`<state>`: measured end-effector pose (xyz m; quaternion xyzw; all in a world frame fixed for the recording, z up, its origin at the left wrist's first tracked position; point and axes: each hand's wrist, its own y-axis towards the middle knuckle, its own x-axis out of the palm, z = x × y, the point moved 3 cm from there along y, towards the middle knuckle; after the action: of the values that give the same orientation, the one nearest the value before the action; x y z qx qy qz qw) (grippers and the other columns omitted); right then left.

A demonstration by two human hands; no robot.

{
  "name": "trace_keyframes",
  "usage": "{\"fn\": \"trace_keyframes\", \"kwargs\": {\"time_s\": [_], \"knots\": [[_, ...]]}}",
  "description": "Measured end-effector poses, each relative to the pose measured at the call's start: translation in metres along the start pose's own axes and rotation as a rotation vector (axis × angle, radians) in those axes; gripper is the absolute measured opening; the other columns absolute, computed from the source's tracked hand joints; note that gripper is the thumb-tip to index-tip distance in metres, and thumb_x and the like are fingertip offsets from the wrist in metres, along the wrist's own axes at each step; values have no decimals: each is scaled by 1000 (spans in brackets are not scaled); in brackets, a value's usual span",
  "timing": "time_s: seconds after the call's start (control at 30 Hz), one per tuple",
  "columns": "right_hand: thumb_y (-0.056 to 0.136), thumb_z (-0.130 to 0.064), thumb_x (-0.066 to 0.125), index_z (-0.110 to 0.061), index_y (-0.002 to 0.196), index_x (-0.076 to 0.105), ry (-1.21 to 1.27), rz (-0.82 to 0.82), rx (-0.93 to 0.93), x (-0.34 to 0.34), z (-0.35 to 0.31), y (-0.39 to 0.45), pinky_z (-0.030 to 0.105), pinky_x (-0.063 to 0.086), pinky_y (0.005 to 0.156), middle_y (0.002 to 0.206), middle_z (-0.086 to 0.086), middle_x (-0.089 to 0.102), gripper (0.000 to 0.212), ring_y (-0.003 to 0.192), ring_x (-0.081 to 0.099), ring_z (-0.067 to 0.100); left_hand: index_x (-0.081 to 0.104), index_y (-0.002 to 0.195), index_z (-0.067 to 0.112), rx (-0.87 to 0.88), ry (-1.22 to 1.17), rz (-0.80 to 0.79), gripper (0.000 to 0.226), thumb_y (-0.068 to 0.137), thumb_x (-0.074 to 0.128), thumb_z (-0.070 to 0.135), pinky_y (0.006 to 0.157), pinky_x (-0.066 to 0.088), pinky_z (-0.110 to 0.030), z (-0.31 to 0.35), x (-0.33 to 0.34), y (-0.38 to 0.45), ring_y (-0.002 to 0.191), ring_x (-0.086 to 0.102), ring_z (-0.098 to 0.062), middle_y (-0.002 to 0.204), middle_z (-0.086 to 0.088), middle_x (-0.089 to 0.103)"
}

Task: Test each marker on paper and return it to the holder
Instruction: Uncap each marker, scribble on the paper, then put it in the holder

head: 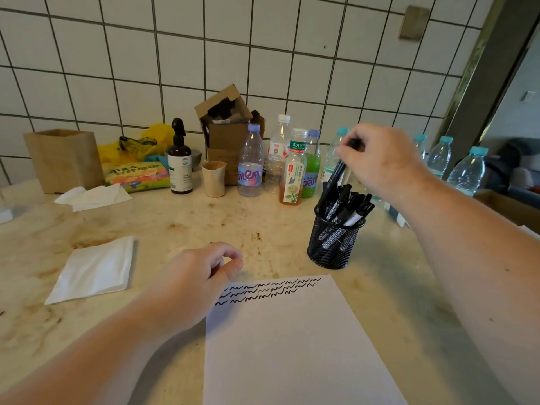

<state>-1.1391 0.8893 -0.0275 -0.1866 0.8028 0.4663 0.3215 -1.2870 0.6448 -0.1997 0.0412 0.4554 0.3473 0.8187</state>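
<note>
Two bare forearms come in from the lower edge, one on each side. Neither shows a sleeve, cuff, watch, bracelet or glove as far up as they can be seen. The left hand [201,276] and right hand [382,159] carry no rings on the fingers in view. One short, unpainted nail shows on the left hand. A few small dark spots dot the right forearm.

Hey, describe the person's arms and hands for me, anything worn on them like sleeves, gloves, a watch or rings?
Both forearms are bare as far as the frame shows, with no sleeves in view. The left hand and the right hand wear no gloves, and no watch, bracelet or ring shows on the wrists or on the fingers that can be seen. There are no visible markings.
</note>
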Motion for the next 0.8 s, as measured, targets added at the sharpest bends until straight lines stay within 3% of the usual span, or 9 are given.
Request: {"fn": "trace_keyframes", "kwargs": {"time_s": [0.07,0.2,0.37,0.47,0.53,0.67,0.8], "knots": [[97,-31,68,-23,97,71,-23,-70,-25,6,3,1,21,38,62,95,3,68,9,88,62,22,55,99,56,-9,-11,-10,39,80,31,79,44,37,-18,-1,1,0,51,55,-5,68,12,66],[101,-34,62,-21,109,78,-108,-199,-22,21,11,3,23,38,64,102,5,74,22,90,62,24,55,101,57,-28,-7,-13,41,79,30,80,46,39,-18,-3,1,0,54,57,-5,68,12,66],[107,-39,48,-8,115,71,-74,-322,29,28,24,-1,39,49,85,117,20,71,39,106,66,34,54,102,57,-32,-5,-7,43,78,30,82,48,42,-21,-4,0,-1,57,58,-6,70,11,66],[106,-48,46,-17,120,74,-14,-340,9,25,24,-1,38,48,80,107,10,64,45,96,60,23,54,103,57,-41,10,-12,44,78,28,82,50,45,-26,-5,0,-1,58,59,-6,70,13,67],[104,-55,45,-20,113,77,18,-349,14,24,24,1,44,48,88,106,0,57,49,99,56,20,54,103,57,-47,7,-14,44,77,28,83,52,47,-28,-5,0,-1,60,60,-6,70,13,67],[103,-58,43,-22,124,74,-8,-356,15,25,23,1,56,35,113,132,-4,52,51,130,44,23,55,102,57,-53,-15,-16,45,76,29,84,53,48,-31,-4,1,-1,59,59,-8,69,11,66],[102,-63,34,-37,147,53,-91,-399,-46,36,22,-2,59,28,117,146,-2,48,55,140,36,25,55,103,56,-54,-10,-17,45,77,30,83,53,48,-34,-3,-1,-3,57,58,-10,68,9,65]]}}
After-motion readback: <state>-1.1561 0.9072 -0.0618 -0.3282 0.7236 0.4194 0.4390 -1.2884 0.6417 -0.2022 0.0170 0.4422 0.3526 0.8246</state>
